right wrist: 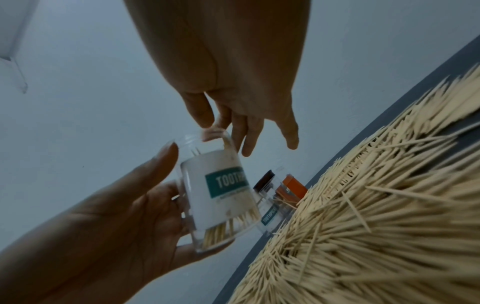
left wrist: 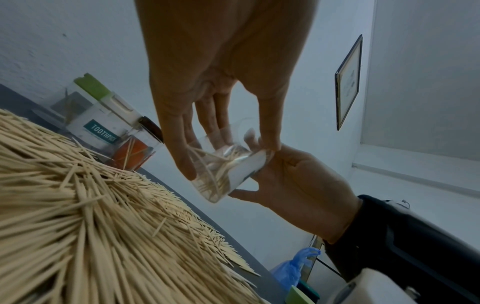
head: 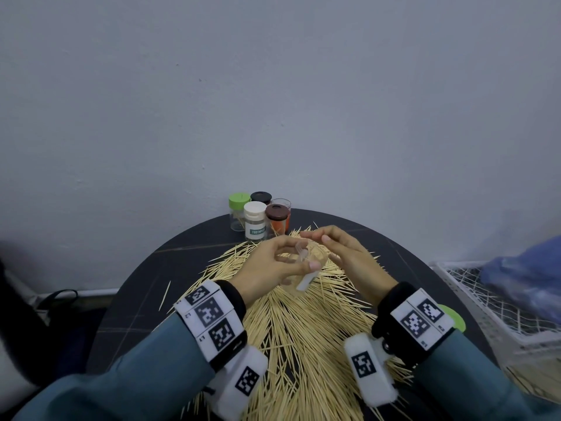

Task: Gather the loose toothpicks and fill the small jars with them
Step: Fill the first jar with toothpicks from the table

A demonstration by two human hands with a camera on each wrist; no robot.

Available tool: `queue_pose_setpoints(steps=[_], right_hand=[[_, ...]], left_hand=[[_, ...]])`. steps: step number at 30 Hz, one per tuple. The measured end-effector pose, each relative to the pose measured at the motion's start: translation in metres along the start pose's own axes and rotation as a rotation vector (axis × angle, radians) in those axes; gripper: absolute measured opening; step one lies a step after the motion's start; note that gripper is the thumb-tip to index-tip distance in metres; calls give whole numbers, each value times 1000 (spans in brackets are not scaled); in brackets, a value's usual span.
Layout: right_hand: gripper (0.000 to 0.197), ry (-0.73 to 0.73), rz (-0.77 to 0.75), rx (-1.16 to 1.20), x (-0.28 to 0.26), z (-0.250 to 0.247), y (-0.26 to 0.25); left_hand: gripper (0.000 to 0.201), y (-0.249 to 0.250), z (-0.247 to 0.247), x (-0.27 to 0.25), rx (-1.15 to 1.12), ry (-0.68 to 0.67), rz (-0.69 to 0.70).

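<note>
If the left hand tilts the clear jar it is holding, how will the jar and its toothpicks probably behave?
The clear jar has no lid, so the toothpicks inside would probably slide out. It looks only partly filled, so likely light. Its smooth plastic-looking wall may slip, though the left hand wraps it with fingers and thumb.

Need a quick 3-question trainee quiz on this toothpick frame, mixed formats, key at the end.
1. True or false: the clear jar held over the toothpick pile has its lid on.
2. Which hand grips that jar? A) left hand B) right hand C) neither
3. Fill in: the right hand's fingers are at the jar's open ____.

Key: 1 false; 2 A; 3 mouth
</note>
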State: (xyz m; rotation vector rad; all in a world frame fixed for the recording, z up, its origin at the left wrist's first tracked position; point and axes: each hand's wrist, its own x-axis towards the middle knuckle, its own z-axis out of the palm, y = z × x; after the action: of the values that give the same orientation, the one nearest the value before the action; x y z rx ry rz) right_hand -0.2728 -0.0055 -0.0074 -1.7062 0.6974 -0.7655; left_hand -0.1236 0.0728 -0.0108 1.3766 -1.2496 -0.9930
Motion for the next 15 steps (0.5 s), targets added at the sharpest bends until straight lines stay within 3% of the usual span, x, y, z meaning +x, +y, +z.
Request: queue_pose_setpoints(steps=[4,9,15], right_hand=[[9,61,148,-271,3,-15,-1],[38,-243,487,-1033,1,-16,5],[39,-302,514,-1181,5,-1,15]], left_hand=[[51,-1,-5,2,4,36,-13],[51,2,-9,3,-4,61,-2],[53,2,-10,3,10,73,0]])
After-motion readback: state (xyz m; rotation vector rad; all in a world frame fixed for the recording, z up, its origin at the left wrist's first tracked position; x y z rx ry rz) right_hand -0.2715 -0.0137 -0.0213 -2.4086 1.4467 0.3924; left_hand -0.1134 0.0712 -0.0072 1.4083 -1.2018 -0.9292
